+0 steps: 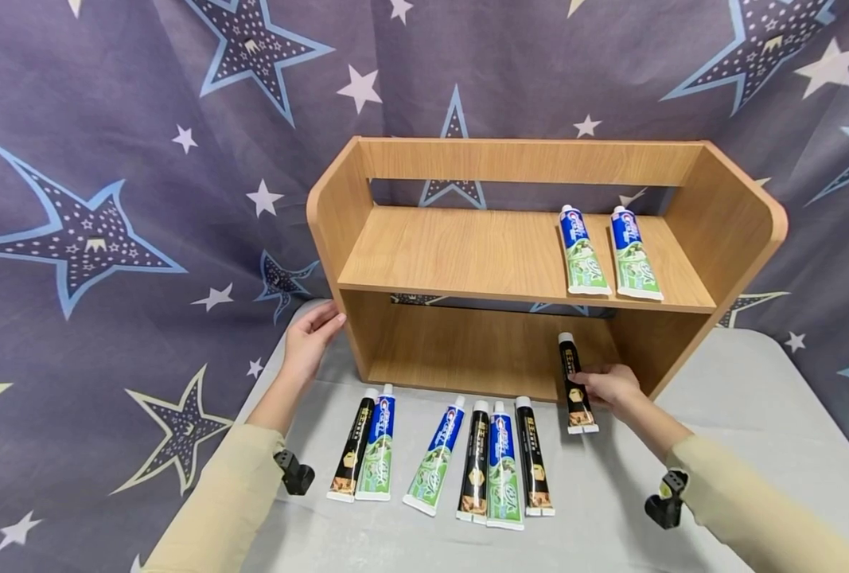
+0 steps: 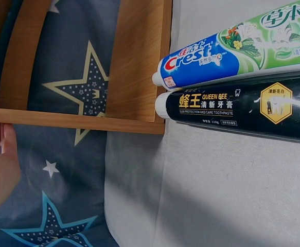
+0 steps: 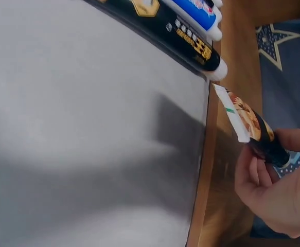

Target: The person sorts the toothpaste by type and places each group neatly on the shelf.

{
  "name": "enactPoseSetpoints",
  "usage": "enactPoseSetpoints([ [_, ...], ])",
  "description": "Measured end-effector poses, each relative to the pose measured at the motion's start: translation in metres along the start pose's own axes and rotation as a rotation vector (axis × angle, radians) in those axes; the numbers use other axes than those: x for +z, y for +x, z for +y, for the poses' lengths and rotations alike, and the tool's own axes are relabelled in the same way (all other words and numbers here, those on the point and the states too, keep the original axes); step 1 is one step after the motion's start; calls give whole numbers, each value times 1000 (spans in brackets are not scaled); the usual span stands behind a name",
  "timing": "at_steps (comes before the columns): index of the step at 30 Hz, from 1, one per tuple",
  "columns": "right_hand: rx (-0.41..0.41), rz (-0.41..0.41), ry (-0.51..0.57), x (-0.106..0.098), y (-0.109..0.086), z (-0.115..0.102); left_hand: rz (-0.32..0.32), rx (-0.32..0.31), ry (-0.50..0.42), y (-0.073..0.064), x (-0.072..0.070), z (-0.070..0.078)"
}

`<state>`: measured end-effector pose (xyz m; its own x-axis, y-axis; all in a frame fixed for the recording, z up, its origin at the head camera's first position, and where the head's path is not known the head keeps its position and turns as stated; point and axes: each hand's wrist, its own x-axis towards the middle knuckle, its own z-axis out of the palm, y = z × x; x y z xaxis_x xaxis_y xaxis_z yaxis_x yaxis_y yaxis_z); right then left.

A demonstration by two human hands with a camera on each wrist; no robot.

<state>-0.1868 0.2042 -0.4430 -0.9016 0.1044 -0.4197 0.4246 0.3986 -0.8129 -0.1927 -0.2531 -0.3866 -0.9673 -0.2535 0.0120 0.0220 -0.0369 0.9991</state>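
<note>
My right hand pinches a black toothpaste tube between thumb and fingers at the lower compartment's front, white cap pointing up and back. In the right wrist view, the white crimped end of this tube tilts toward the camera over the shelf's front edge. My left hand has its fingertips against the outer left side of the wooden shelf; in the left wrist view, the fingers lie fairly straight at the panel edge. Two Crest tubes lie side by side on the upper shelf, toward its right end.
Before the shelf, a row of tubes lies on the pale table: blue-green Crest tubes and black Queen Bee tubes, caps toward the shelf. A star-patterned curtain hangs behind. The shelf's side panels rise at both ends.
</note>
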Motion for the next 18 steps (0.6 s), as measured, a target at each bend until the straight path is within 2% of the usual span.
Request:
enactPoseSetpoints([
  [3, 27, 55, -34, 1, 10, -3, -3, -2, 0, 0, 0, 1],
  [6, 56, 100, -19, 2, 20, -8, -7, -3, -4, 0, 1, 1],
  [15, 29, 185, 79, 1, 48, -12, -2, 1, -6, 3, 1, -1],
  [18, 33, 216, 49, 2, 54, -10, 0, 2, -14, 3, 1, -2],
])
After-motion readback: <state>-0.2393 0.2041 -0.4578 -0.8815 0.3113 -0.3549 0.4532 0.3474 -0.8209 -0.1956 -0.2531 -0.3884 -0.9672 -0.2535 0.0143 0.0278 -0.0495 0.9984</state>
